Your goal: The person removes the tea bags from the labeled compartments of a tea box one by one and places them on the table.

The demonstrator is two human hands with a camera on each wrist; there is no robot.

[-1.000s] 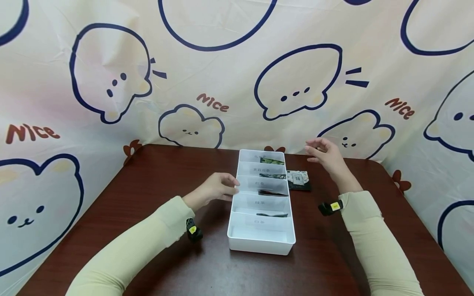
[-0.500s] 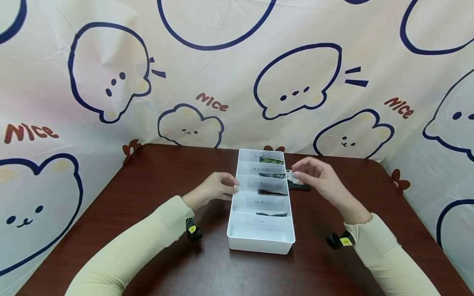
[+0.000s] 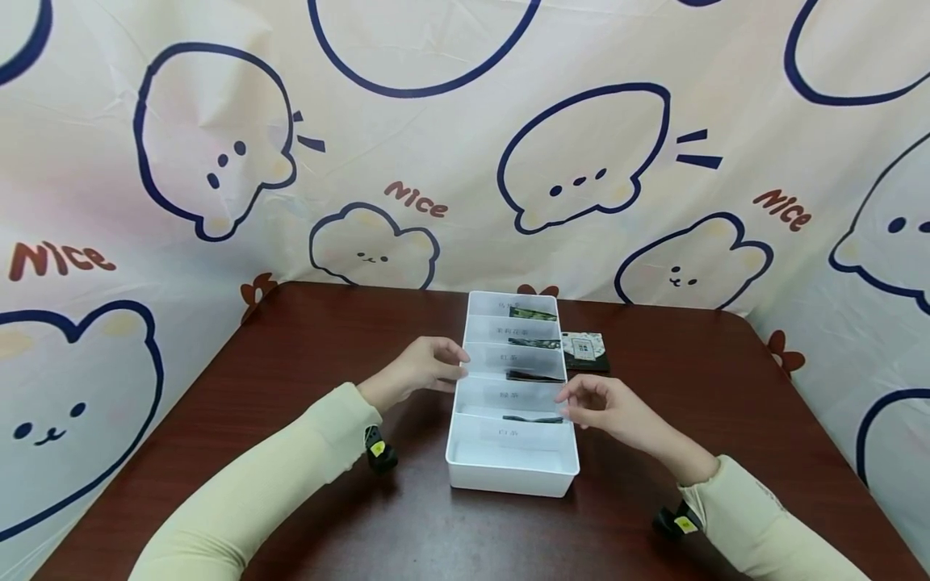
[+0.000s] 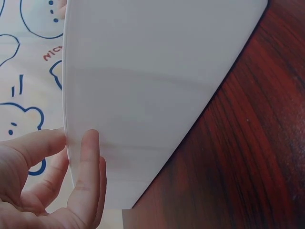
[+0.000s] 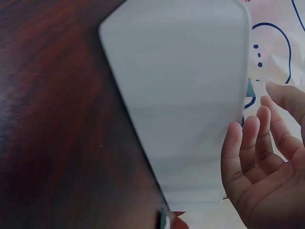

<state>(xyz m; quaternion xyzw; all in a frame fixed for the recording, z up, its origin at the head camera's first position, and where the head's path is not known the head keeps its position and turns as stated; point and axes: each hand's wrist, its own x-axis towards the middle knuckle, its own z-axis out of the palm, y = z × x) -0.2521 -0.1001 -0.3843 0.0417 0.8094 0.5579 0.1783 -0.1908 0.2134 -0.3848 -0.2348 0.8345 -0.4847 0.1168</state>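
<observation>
A long white divided box [image 3: 508, 478] stands on the table, its compartments marked with printed labels. Thin sachets stand in several of them, such as a green one [image 3: 533, 314] at the far end, a dark brown one [image 3: 535, 377] midway and a flat greenish one [image 3: 530, 419] nearer. My left hand [image 3: 427, 368] holds the box's left rim, fingers against the outer wall in the left wrist view. My right hand [image 3: 606, 410] hovers at the right rim beside the greenish sachet, fingers loosely bent and apart, with nothing visible between them.
A dark packet with a pale patterned top [image 3: 585, 350] lies on the table right of the box, towards the back. The brown wooden table [image 3: 327, 516] meets a cartoon-printed curtain [image 3: 465, 161] at its back and sides.
My right hand has come down from behind the packet, passing over it, towards me to the box's right rim. The left hand and the box stay in place.
</observation>
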